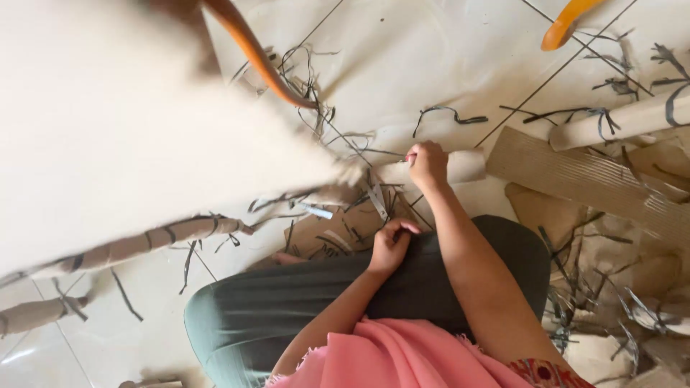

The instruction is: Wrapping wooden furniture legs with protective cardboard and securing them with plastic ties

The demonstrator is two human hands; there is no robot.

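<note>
While our right hand (428, 164) closes its grip on a rolled beige paper tube (460, 167) lying on the tiled floor (431, 57), our left hand (392, 244) rests curled and empty on our knee; we judge the tube light, stiffish, crushable, best held mid-length; no containers show, only loose strap scraps (449, 115)

Orange chair legs (255, 54), corrugated cardboard sheet (575, 176) and dark strap scraps (445, 115) on tiled floor (445, 50)
</note>
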